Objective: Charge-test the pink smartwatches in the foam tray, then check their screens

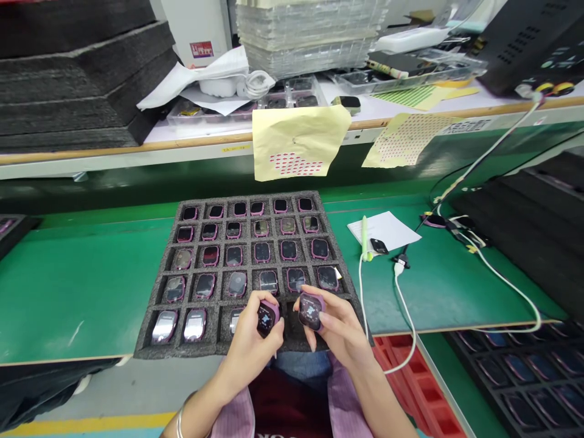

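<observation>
My left hand [255, 331] is closed around a purple-framed smartwatch [267, 317] whose screen is lit. In my right hand [335, 319] is a second purple smartwatch [311, 309], also lit, held between thumb and fingers. Both hands are over the front row of a dark grey foam tray [157, 350]. Purple-framed watch bodies lie face up in most of its compartments, such as a watch [195, 324] at the front left. My hands hide part of the front row, including most of one watch [235, 319].
A green pen [364, 237] and a small black square piece [379, 246] lie on white paper [396, 230] at right. White cables [404, 304] run beside the tray. Black foam trays [524, 371] with dark screens stand lower right. Above, a shelf [182, 152] carries stacked plastic trays.
</observation>
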Action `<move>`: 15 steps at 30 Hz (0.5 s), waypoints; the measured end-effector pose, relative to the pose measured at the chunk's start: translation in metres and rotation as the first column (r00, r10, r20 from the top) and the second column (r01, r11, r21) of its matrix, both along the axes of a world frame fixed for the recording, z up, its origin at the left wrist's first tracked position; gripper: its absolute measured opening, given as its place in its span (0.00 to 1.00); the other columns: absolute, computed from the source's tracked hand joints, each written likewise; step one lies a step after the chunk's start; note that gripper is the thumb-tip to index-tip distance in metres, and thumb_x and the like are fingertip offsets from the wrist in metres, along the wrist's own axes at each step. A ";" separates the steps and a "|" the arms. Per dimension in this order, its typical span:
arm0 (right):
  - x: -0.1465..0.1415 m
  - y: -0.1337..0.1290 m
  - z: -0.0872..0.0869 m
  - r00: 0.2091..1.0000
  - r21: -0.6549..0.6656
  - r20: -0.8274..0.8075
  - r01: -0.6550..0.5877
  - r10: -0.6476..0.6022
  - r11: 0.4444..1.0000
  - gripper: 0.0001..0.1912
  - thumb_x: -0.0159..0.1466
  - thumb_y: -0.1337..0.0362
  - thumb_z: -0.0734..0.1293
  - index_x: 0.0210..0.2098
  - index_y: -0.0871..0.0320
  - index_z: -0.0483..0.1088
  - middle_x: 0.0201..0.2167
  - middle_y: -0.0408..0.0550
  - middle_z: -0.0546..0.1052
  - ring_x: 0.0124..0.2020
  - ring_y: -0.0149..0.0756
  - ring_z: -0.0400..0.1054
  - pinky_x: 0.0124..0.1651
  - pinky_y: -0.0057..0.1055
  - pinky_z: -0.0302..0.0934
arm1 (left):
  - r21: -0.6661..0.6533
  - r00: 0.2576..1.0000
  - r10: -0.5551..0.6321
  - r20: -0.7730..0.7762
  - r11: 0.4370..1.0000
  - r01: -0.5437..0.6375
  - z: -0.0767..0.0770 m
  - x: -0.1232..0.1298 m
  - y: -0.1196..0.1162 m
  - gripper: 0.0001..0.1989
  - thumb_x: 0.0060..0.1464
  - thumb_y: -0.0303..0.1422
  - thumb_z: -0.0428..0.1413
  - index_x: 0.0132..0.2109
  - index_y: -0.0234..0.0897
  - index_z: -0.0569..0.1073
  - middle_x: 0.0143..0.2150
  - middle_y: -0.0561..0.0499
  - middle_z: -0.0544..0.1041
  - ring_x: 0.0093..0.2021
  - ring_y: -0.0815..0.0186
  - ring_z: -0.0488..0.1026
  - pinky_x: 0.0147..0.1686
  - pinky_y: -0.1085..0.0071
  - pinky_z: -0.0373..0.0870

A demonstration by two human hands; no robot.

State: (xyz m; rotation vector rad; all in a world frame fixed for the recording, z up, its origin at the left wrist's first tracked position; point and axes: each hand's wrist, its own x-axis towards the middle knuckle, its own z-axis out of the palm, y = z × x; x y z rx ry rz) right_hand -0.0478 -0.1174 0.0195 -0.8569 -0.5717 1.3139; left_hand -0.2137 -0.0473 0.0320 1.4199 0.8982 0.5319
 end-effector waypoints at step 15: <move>0.001 -0.001 -0.001 0.999 0.079 -0.041 -0.022 0.026 0.997 0.19 0.61 0.63 0.71 0.51 0.54 0.73 0.38 0.52 0.78 0.18 0.31 0.70 0.19 0.26 0.63 | -0.002 1.000 0.000 0.017 1.000 0.000 -0.002 -0.002 0.000 0.09 0.56 0.27 0.51 0.44 0.42 0.61 0.32 0.58 0.63 0.18 0.78 0.59 0.17 0.80 0.60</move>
